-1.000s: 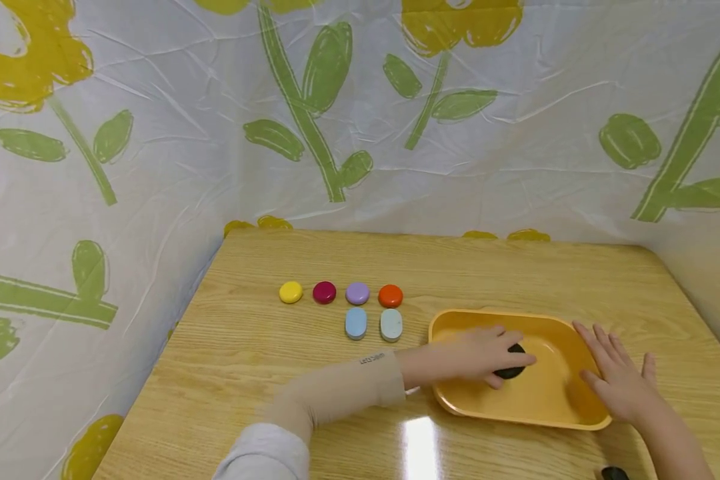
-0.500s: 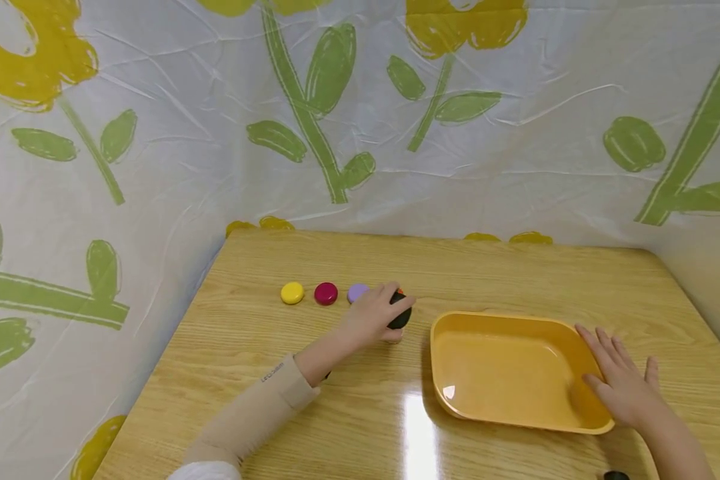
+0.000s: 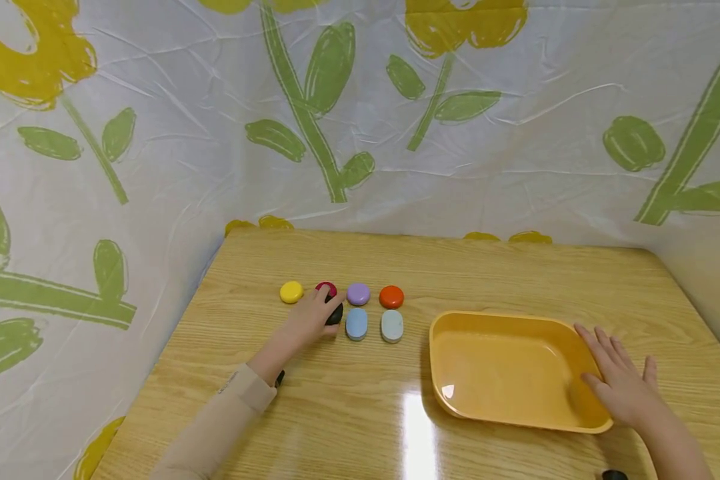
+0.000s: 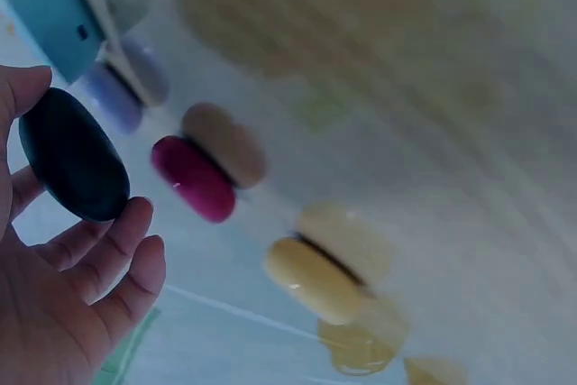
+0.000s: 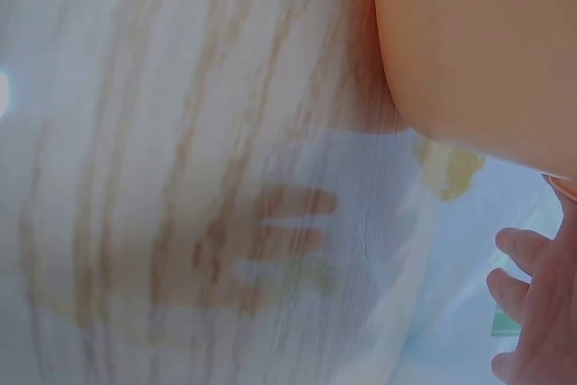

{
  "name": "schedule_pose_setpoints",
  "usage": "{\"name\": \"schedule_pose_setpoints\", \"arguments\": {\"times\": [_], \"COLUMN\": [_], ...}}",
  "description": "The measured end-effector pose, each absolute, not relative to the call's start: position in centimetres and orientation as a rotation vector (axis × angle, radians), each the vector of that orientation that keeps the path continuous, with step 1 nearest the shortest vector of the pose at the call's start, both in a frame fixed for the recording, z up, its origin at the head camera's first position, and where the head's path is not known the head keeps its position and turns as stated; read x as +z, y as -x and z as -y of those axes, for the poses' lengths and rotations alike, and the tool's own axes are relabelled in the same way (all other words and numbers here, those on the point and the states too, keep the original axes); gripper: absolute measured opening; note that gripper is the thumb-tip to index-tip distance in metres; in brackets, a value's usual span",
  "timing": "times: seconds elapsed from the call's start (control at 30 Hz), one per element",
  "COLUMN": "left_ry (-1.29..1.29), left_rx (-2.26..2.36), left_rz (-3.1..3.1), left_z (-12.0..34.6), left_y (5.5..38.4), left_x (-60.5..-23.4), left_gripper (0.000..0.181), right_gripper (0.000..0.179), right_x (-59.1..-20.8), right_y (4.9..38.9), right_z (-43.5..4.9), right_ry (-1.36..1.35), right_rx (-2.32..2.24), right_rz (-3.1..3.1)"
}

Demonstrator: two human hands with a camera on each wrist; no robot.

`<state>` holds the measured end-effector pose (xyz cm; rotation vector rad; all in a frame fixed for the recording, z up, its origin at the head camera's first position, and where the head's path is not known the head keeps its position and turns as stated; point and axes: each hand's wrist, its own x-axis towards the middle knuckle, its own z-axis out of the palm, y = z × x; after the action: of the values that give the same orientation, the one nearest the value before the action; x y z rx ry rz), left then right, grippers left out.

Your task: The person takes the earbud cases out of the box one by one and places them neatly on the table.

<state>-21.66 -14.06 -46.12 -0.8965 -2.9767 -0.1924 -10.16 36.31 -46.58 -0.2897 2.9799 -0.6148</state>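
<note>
My left hand [image 3: 306, 320] pinches a smooth black rounded disc [image 3: 335, 315] between thumb and fingers, just in front of the magenta disc [image 3: 326, 289], which it partly covers. In the left wrist view, the black disc [image 4: 74, 155] is held above the table, close to the magenta disc [image 4: 194, 178]. A yellow disc [image 3: 291, 292] lies left of the magenta one, a purple disc [image 3: 358, 293] and a red disc [image 3: 391, 297] to its right. Nearer me are a light blue oval piece [image 3: 357, 324] and a pale grey-green one [image 3: 392, 326]. My right hand [image 3: 624, 383] lies with fingers spread on the right rim of an orange basin [image 3: 486, 420].
The basin's bare bottom shows on the right half of the wooden table [image 3: 264, 413]. A small black object [image 3: 615, 475] is at the front edge near my right forearm. Flower-printed cloth [image 3: 432, 180] hangs behind and at the sides.
My left hand has lifted the black disc out of the basin and carried it left, past the red and purple discs, to the magenta one. The right hand has stayed at the rim.
</note>
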Motion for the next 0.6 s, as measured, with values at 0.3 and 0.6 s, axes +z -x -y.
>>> {"name": "schedule_pose_setpoints", "arguments": {"times": [0.3,0.6], "left_ry": [0.896,0.875], "left_rx": [-0.094,-0.169], "left_rz": [3.018,3.082], "left_z": [15.2,15.5], "left_y": [21.0,20.7], "left_x": [-47.4,-47.8], "left_gripper": [0.055,0.057], "right_gripper": [0.073,0.075], "right_x": [-46.6,-46.4], "right_y": [10.0,10.2], "right_z": [-36.3,-36.2], "right_ry": [0.292,0.289], "right_rx": [-0.622,-0.62], "right_rz": [-2.987,-2.985]}}
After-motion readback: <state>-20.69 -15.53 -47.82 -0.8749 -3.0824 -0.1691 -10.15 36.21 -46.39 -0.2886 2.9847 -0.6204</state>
